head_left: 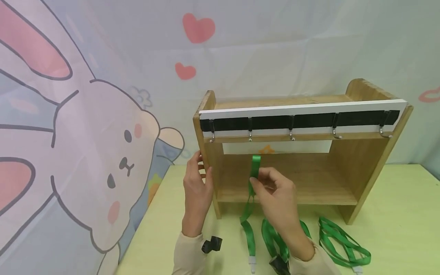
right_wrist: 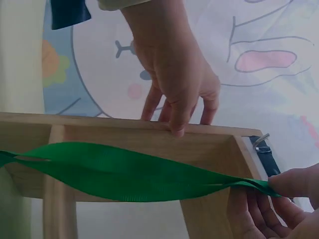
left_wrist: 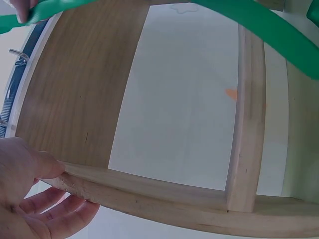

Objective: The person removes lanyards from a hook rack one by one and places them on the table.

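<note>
My right hand pinches a green lanyard between thumb and fingers near its upper loop. The strap hangs down in front of the wooden shelf, its white clip end low over the table. In the right wrist view the two layers of the lanyard spread apart below the pinch. My left hand holds the shelf's left side panel, thumb on the inner side and fingers on the outer, as the left wrist view shows. A row of several metal hooks runs along the shelf's upper front, above the right hand.
More green lanyards lie on the pale green table: a looped one at the right and a bunch partly behind my right forearm. A cloth backdrop with a cartoon rabbit and hearts hangs behind the shelf.
</note>
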A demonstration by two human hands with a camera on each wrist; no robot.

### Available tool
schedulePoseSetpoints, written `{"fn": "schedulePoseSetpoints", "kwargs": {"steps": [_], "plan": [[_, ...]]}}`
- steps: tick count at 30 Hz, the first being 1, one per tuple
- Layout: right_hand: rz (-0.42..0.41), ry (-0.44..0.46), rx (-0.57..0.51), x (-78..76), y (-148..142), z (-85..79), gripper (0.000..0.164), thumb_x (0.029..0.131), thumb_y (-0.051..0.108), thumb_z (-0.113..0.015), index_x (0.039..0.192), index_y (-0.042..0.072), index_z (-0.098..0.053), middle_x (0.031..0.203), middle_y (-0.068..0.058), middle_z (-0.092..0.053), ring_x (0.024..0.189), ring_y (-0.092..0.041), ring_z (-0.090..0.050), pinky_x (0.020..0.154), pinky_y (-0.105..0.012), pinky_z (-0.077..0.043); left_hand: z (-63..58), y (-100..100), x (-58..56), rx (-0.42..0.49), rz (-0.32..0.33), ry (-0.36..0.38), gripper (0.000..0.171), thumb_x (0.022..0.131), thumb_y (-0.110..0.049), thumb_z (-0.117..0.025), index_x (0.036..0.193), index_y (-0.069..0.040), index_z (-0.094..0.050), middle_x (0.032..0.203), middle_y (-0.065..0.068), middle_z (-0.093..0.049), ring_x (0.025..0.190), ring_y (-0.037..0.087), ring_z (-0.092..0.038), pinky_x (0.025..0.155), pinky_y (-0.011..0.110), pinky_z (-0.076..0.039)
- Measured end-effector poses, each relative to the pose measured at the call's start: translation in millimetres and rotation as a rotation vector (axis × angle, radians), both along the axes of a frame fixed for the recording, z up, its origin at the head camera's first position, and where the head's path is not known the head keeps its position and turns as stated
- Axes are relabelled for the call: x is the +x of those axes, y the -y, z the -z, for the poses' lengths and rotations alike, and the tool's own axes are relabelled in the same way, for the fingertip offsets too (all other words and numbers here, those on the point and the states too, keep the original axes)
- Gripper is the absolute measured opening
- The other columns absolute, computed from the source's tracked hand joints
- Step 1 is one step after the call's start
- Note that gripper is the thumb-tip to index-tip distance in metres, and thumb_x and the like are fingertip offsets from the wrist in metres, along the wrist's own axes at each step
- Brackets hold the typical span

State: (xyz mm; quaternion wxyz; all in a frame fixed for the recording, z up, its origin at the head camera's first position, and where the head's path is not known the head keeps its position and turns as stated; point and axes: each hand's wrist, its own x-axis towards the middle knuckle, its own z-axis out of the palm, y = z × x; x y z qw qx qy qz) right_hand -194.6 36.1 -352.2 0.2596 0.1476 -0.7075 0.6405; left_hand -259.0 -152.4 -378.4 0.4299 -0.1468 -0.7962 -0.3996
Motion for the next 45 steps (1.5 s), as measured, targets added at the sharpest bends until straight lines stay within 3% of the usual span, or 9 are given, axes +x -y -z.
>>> {"fn": "schedulePoseSetpoints", "kwargs": {"steps": [14,21,27,40,45], "plan": [[-0.220,0.210,-0.027,-6.0,0,35.1,0.006,0.091,-0.007,-0.069,0.096,-0.005,-0.068,0.088,-0.013,-0.067,0.074,-0.015,-0.067,0.068,-0.026,-0.058,-1.5,1,0.3,-0.012,-0.001,0.000,0.049,0.091,0.012,-0.066,0.137,0.008,-0.048,0.117,0.023,-0.060,0.093,0.034,-0.067,0.069,0.038,-0.062],[-0.220,0.222,0.001,-10.1,-4,47.8,0.006,0.090,-0.007,-0.069,0.095,-0.004,-0.069,0.088,-0.013,-0.068,0.076,-0.019,-0.068,0.068,-0.028,-0.059,-3.2,1,-0.2,-0.001,0.000,0.002,0.049,0.091,0.012,-0.065,0.137,0.008,-0.048,0.117,0.023,-0.060,0.093,0.034,-0.067,0.068,0.037,-0.062],[-0.235,0.299,0.019,-10.6,-4,60.6,0.006,0.090,-0.008,-0.069,0.096,-0.006,-0.067,0.089,-0.013,-0.068,0.077,-0.020,-0.070,0.066,-0.032,-0.061,-1.6,2,0.2,-0.002,0.001,0.013,0.049,0.091,0.012,-0.065,0.137,0.008,-0.048,0.117,0.024,-0.060,0.094,0.035,-0.067,0.068,0.040,-0.062],[-0.198,0.339,0.128,-19.3,2,88.0,0.014,0.084,-0.011,-0.072,0.097,-0.006,-0.070,0.085,-0.013,-0.069,0.074,-0.026,-0.071,0.063,-0.037,-0.062,-0.2,1,0.0,0.005,0.006,0.006,0.050,0.090,0.013,-0.065,0.137,0.007,-0.048,0.117,0.023,-0.059,0.094,0.034,-0.067,0.069,0.041,-0.062],[-0.193,0.321,0.179,-21.6,3,95.8,0.018,0.083,-0.014,-0.071,0.098,-0.005,-0.071,0.085,-0.010,-0.069,0.074,-0.027,-0.071,0.060,-0.032,-0.061,-0.2,0,-0.5,0.007,0.003,0.012,0.050,0.090,0.013,-0.065,0.137,0.007,-0.048,0.117,0.024,-0.059,0.094,0.035,-0.067,0.069,0.042,-0.062]]}}
